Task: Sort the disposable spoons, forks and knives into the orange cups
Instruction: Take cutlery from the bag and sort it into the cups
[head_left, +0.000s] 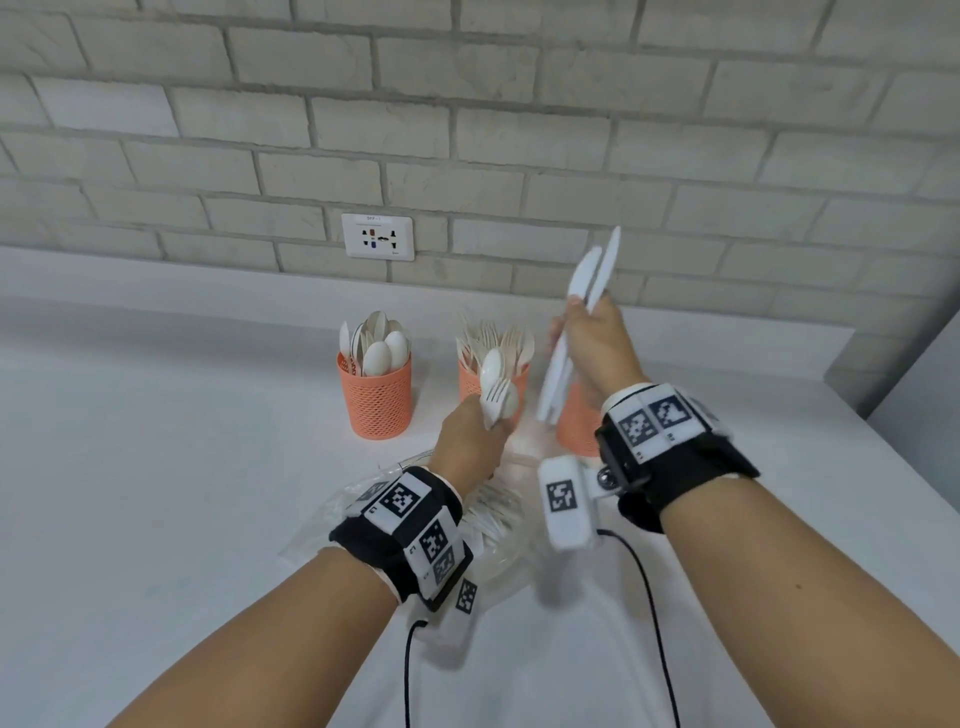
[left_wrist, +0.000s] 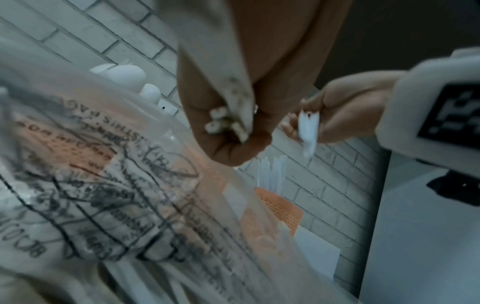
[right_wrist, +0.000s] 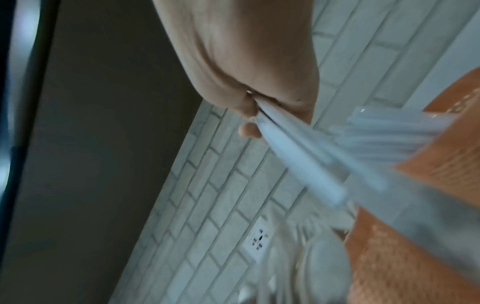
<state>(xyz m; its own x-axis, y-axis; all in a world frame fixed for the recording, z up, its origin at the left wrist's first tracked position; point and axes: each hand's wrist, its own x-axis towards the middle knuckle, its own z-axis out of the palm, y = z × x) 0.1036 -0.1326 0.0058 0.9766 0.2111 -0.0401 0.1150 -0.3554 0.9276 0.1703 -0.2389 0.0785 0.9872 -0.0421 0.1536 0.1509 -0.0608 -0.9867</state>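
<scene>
Three orange mesh cups stand by the wall: the left cup (head_left: 375, 400) holds spoons, the middle cup (head_left: 470, 382) holds forks, and the right cup (head_left: 574, 423) is partly hidden behind my right hand. My right hand (head_left: 584, 338) grips a bundle of white knives (head_left: 589, 275), blades up, handle ends just above the right cup (right_wrist: 420, 216), which has knives (right_wrist: 389, 131) in it. My left hand (head_left: 480, 436) grips a few spoons and a fork (head_left: 497, 395), heads up, in front of the middle cup. Their handle ends (left_wrist: 223, 123) poke out of the fist.
A clear printed plastic bag (head_left: 498, 525) with more white cutlery lies on the white counter (head_left: 156, 493) under my wrists. A brick wall with a socket plate (head_left: 377, 236) stands close behind the cups. Black cables (head_left: 649, 597) trail from both wristbands.
</scene>
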